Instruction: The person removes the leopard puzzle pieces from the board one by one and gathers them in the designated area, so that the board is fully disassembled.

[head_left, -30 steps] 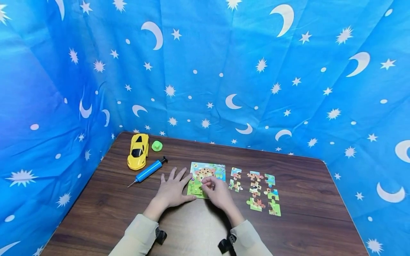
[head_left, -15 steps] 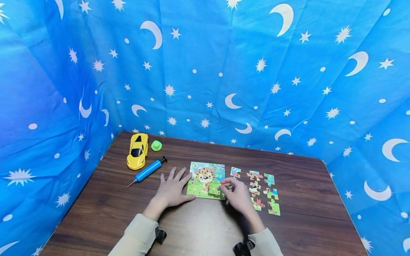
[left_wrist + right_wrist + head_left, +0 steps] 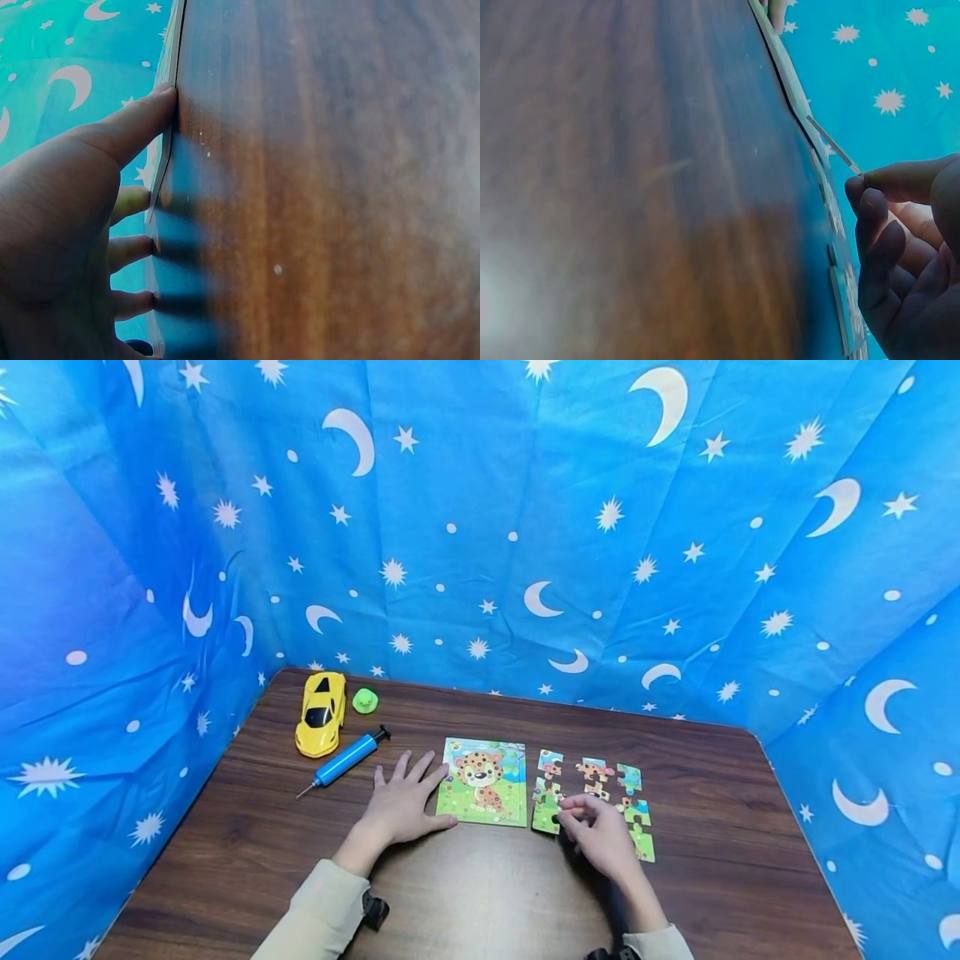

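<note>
A square puzzle board (image 3: 491,760) with a spotted leopard cub picture lies on the table. My left hand (image 3: 403,806) rests flat along its left side, fingers spread, index fingertip and thumb tip at its edge. The left wrist view shows that hand's thumb (image 3: 139,124) against the board's side. To the right of the board, my right hand (image 3: 603,835) pinches a green puzzle piece (image 3: 545,818) between thumb and fingers. In the right wrist view the held piece (image 3: 834,144) is seen edge-on, tilted, its far end low by the board.
Loose puzzle pieces (image 3: 630,778) lie in columns right of the board, partly behind my right hand. On the left are a blue pump (image 3: 347,760) with a thin needle, a yellow toy car (image 3: 321,714) and a green rubber duck (image 3: 365,701). A starry blue curtain (image 3: 480,527) borders the table.
My right hand has moved right with the green puzzle piece, from over the board's lower left to the loose pieces beside it. The left hand has stayed in place.
</note>
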`<state>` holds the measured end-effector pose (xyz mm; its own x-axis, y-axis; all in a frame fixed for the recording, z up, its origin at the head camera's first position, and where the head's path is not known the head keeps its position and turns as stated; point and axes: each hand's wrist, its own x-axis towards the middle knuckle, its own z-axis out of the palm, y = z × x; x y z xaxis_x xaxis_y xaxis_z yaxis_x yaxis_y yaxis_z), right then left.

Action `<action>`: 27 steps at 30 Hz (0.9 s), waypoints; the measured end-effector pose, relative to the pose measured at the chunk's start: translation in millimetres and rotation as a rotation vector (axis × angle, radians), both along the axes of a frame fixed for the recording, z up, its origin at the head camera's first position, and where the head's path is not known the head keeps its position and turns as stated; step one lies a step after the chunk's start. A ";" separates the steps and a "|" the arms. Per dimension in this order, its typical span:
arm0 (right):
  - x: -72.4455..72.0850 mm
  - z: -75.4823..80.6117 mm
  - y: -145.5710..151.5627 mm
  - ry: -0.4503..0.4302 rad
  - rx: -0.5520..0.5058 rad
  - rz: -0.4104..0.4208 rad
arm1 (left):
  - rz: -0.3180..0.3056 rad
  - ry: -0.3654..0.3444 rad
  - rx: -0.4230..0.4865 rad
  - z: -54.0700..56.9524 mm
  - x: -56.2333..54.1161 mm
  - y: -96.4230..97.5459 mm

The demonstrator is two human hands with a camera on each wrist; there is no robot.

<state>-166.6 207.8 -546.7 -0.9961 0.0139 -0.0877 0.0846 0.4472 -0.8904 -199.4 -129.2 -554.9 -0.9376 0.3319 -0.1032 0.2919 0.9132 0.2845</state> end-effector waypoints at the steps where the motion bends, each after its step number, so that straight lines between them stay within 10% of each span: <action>1: 0.9 -0.4 1.2 -0.006 -0.001 -0.003 | 0.001 -0.002 -0.002 -0.3 -0.2 -0.4; 27: 0.1 -8.0 -0.6 0.005 0.116 0.031 | 0.006 0.011 -0.011 -3.5 -1.5 -3.4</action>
